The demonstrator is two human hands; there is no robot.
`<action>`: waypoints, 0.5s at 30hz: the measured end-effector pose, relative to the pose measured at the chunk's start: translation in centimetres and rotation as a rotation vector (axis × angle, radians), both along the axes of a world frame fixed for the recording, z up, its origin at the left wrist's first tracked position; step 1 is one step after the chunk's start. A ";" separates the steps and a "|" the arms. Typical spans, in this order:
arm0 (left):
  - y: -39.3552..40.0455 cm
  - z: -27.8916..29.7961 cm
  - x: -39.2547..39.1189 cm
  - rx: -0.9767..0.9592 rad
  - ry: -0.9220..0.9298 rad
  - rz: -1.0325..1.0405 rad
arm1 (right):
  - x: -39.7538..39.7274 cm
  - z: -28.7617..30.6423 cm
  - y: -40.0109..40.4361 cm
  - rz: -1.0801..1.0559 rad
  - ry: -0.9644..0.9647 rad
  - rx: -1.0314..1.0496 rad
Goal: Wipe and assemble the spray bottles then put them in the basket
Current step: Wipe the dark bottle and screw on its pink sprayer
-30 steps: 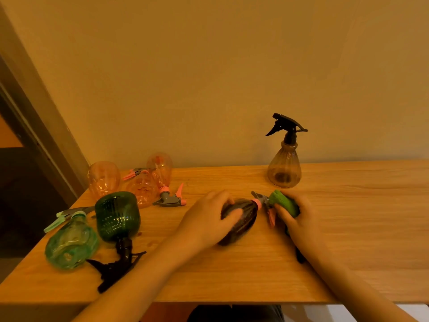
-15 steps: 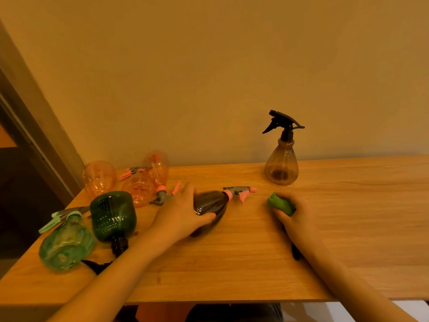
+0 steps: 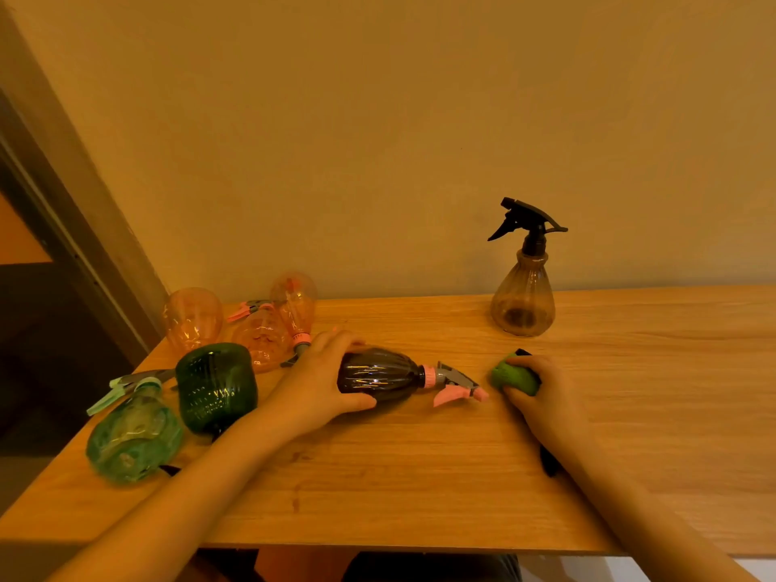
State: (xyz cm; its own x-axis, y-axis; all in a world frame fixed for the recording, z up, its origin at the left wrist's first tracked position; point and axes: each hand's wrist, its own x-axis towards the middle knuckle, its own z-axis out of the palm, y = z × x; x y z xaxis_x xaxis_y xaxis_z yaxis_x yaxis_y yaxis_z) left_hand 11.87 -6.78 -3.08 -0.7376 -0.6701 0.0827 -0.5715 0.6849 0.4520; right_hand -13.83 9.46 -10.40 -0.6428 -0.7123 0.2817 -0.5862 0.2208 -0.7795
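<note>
A dark brown spray bottle (image 3: 378,378) with a pink and grey trigger head (image 3: 455,386) lies on its side on the wooden table (image 3: 420,476). My left hand (image 3: 319,384) grips its body from the base end. My right hand (image 3: 541,396) holds a green cloth (image 3: 512,378) on the table, just right of the nozzle, with a gap between them. A brown bottle with a black trigger (image 3: 524,279) stands upright at the back. No basket is in view.
Several orange bottles (image 3: 260,325) lie at the back left. A dark green bottle (image 3: 215,388) stands upside down near a light green bottle (image 3: 132,438) lying at the left edge. A black object (image 3: 548,462) shows under my right forearm. The wall runs behind the table.
My left hand has carried the dark bottle leftward, away from the cloth, and turned it so the nozzle points right. My right hand has stayed with the cloth.
</note>
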 end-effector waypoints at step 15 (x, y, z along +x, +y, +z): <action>-3.3 -0.1 0.2 0.094 -0.034 -0.220 | 0.2 0.2 0.2 -0.002 -0.103 -0.103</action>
